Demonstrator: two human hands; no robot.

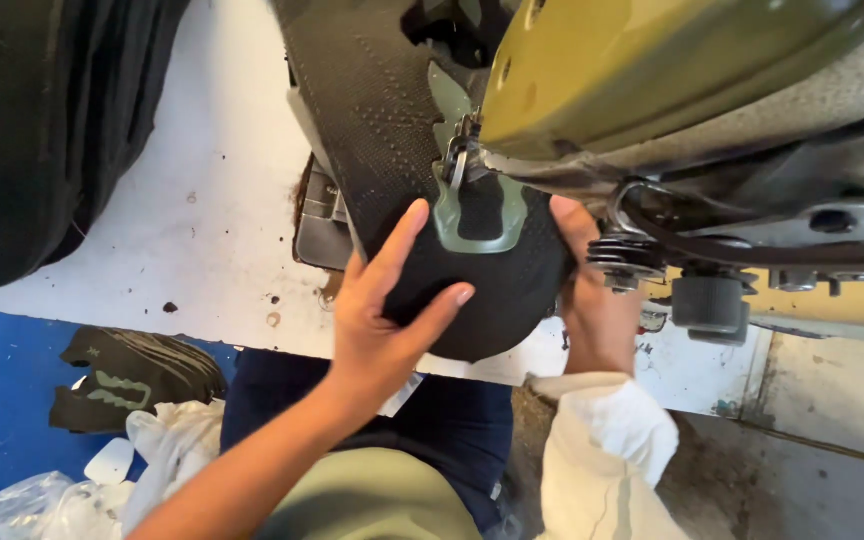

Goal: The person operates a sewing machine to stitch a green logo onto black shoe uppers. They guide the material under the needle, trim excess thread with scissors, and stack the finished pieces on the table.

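Note:
A black knit shoe upper (392, 110) with a grey-green trim piece (480, 215) lies under the needle area (462, 150) of an olive-green sewing machine (632, 70). My left hand (382, 315) presses flat on the fabric's near left part, fingers spread. On the right edge of the fabric, my right hand (592, 300) holds the piece beside the trim, just under the machine's thread tension discs (624, 258). A cream sleeve (602, 450) covers my right forearm.
A pile of black fabric (42, 130) lies at the far left of the white table (212, 200). Another black upper with green trim (127, 380) rests on a blue surface beside white plastic bags (152, 450). A dark knob (707, 305) hangs under the machine.

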